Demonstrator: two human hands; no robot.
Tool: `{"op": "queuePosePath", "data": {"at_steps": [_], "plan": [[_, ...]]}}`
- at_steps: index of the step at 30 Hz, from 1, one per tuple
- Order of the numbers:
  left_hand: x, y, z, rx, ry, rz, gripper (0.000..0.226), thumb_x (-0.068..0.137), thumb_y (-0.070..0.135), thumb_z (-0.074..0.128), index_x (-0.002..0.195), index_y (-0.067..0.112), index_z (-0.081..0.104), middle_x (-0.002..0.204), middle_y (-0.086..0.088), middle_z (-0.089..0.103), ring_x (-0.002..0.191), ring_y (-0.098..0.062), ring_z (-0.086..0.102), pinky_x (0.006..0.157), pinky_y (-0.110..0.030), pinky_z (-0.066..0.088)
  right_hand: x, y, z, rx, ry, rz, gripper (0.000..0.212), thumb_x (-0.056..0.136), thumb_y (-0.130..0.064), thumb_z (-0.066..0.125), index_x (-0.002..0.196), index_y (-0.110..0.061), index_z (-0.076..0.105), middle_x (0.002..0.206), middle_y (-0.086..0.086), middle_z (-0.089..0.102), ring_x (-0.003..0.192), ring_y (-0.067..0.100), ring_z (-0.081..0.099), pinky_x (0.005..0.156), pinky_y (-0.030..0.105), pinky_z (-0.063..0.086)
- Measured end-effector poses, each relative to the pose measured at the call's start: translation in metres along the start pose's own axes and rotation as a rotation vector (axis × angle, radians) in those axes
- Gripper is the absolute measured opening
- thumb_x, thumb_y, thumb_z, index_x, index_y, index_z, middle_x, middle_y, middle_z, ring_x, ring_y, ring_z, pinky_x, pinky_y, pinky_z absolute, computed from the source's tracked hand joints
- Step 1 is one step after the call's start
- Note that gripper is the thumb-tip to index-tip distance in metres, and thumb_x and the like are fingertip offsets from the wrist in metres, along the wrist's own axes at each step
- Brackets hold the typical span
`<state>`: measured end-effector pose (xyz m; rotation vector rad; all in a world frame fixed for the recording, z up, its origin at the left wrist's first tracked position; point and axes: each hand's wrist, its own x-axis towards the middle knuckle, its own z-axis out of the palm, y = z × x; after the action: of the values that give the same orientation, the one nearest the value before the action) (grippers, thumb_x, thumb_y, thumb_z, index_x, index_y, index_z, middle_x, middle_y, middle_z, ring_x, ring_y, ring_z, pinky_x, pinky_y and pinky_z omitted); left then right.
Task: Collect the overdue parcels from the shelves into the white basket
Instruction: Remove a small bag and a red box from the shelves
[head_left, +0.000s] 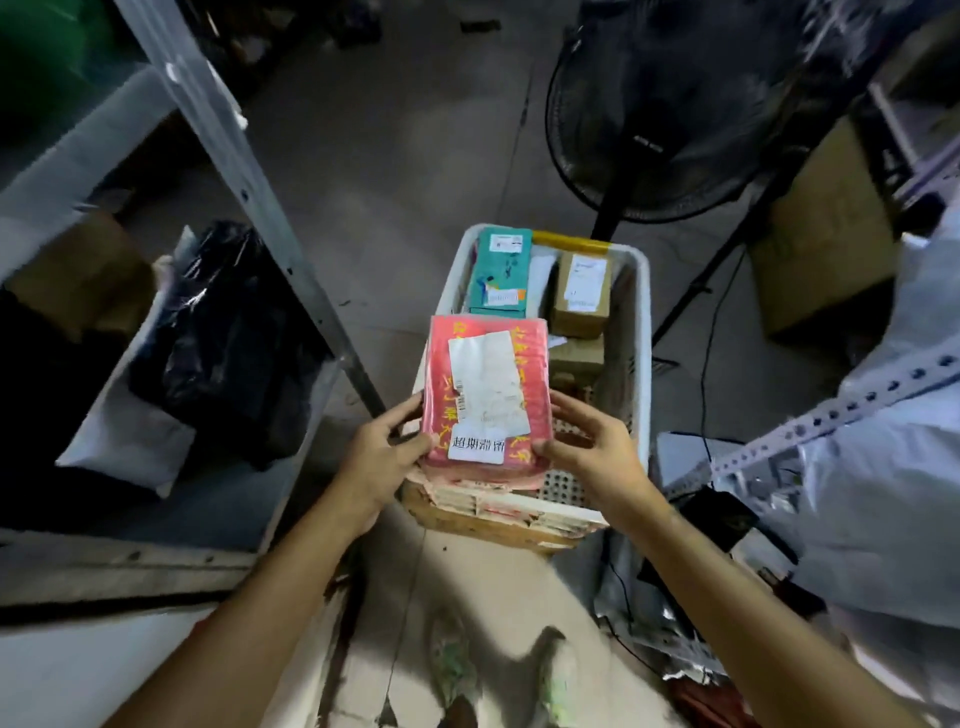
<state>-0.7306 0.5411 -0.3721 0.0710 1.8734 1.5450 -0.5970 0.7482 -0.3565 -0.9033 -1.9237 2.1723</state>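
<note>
Depositing step: left hand (382, 457) and right hand (592, 449) grip the red parcel (485, 395) over the white basket (640, 332); lowering and release likely follow.

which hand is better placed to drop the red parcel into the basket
Probably right: right hand grips the red parcel over the white basket; left hand grips it outside the rim.

One wide-angle head camera looks forward and steeply down: the floor (389, 156) runs toward 12 o'clock, and the person's feet (452, 665) show at 6. The left hand (382, 457) and right hand (597, 452), gripping the red parcel (488, 395), sit close at centre, the white basket (641, 312) just beyond.
</note>
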Motion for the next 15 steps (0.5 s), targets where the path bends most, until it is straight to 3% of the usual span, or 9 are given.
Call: {"op": "queuePosePath", "data": {"at_steps": [4, 8, 11, 15], "plan": [[0.051, -0.018, 0.007, -0.007, -0.065, -0.068, 0.060, 0.092, 0.006, 0.067, 0.144, 0.030, 0.049, 0.118, 0.000, 0.072, 0.104, -0.018, 0.071, 0.084, -0.036, 0.060, 0.044, 0.027, -0.011, -0.025, 0.026, 0.017, 0.062, 0.080, 0.005, 0.074, 0.134, -0.022, 0.059, 0.120, -0.009, 0.069, 0.104, 0.007, 0.067, 0.073, 0.019, 0.056], [0.091, -0.039, 0.016, -0.006, -0.076, -0.110, 0.064, 0.090, 0.000, 0.066, 0.146, 0.024, 0.046, 0.114, 0.008, 0.070, 0.094, -0.007, 0.072, 0.068, -0.016, 0.056, 0.084, 0.064, -0.021, -0.030, 0.045, 0.042, 0.064, 0.078, 0.005, 0.076, 0.134, -0.022, 0.059, 0.123, -0.008, 0.068, 0.111, 0.009, 0.065, 0.085, 0.030, 0.058], [0.115, -0.058, 0.020, 0.014, -0.062, -0.146, 0.065, 0.090, -0.001, 0.066, 0.146, 0.024, 0.045, 0.110, 0.009, 0.069, 0.087, -0.001, 0.072, 0.064, -0.012, 0.055, 0.105, 0.091, -0.024, -0.015, 0.054, 0.072, 0.064, 0.078, 0.006, 0.076, 0.133, -0.022, 0.059, 0.123, -0.008, 0.067, 0.116, 0.010, 0.063, 0.091, 0.035, 0.056], [0.142, -0.082, 0.021, 0.020, -0.055, -0.184, 0.068, 0.088, -0.001, 0.068, 0.145, 0.028, 0.046, 0.128, -0.005, 0.066, 0.105, -0.009, 0.068, 0.066, -0.013, 0.056, 0.132, 0.123, -0.025, -0.004, 0.045, 0.106, 0.064, 0.078, 0.008, 0.074, 0.127, -0.030, 0.059, 0.123, -0.008, 0.066, 0.118, 0.013, 0.062, 0.092, 0.039, 0.056]]}}
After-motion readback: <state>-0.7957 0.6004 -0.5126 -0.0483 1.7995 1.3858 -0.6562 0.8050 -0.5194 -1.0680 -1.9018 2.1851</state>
